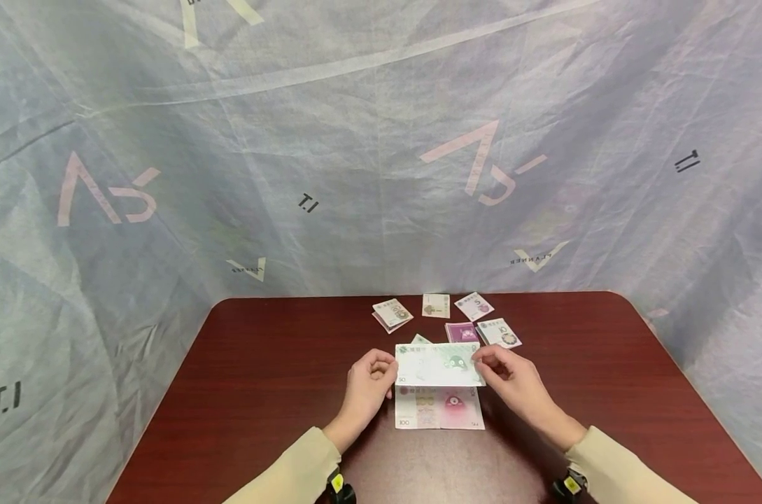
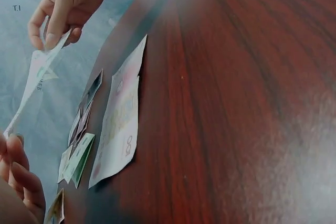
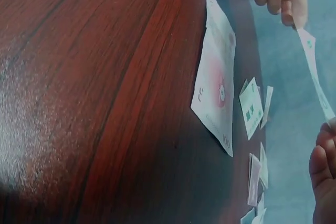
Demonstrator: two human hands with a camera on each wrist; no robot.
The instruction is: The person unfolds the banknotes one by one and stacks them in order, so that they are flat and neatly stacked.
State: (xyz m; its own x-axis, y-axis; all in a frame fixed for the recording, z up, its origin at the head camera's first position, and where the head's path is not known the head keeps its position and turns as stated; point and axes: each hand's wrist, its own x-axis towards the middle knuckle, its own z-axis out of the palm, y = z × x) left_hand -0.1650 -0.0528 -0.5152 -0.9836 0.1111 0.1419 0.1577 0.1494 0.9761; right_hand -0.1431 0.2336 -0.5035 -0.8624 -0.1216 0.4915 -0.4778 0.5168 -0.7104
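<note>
A green-printed 50 banknote (image 1: 437, 365), with a cartoon figure on it, is held up flat between both hands. My left hand (image 1: 363, 388) pinches its left edge, and my right hand (image 1: 520, 383) pinches the right edge. In the left wrist view the raised banknote (image 2: 34, 85) is off the table, seen almost edge-on. Below it a pink 100 banknote (image 1: 427, 414) lies unfolded on the table, with crease lines; in the head view the green one covers its upper part. The right wrist view shows the pink banknote (image 3: 215, 77) slightly bent.
Beyond the hands lie several folded banknotes: a yellowish one (image 1: 393, 313), a pale one (image 1: 436, 306), a violet-printed one (image 1: 474, 306), a purple one (image 1: 461, 332) and a bluish one (image 1: 499, 333). A green folded one (image 2: 79, 160) is partly hidden. A grey cloth (image 1: 368, 175) hangs behind the dark red table (image 1: 261, 378).
</note>
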